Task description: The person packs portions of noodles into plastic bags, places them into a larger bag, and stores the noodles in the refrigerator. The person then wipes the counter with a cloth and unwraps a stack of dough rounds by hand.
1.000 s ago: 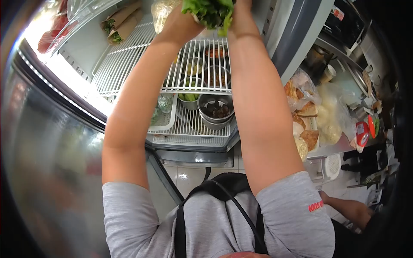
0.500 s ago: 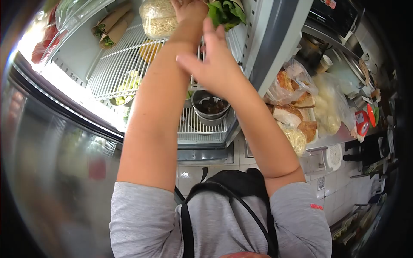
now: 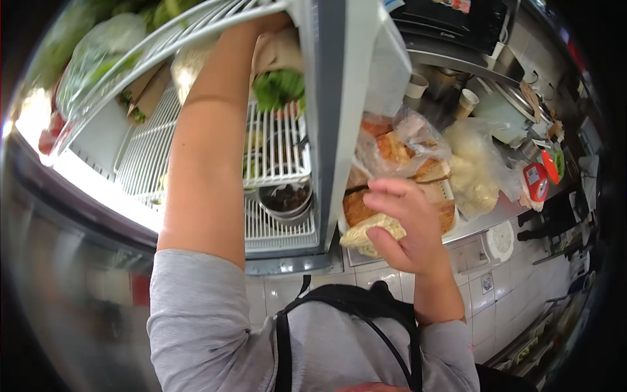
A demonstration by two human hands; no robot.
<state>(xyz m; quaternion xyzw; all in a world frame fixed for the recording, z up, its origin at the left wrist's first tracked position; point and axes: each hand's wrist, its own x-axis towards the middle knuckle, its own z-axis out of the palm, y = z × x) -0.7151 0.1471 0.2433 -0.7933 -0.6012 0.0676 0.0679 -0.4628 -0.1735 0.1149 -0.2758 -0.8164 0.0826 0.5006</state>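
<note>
Left hand (image 3: 271, 23): in fridge, at paper-wrapped greens (image 3: 279, 73) above wire shelf (image 3: 277, 178); fingers hidden, state cannot be told. Right hand (image 3: 411, 225): thumb and fingers apart, near noodle bag (image 3: 369, 236).

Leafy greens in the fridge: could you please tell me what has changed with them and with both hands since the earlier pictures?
The right hand let go of the leafy greens and moved right, out of the fridge; it is open and empty. The left hand stays inside near the greens; its grip is unclear. The metal bowl of dark food stays on the lower rack.
</note>
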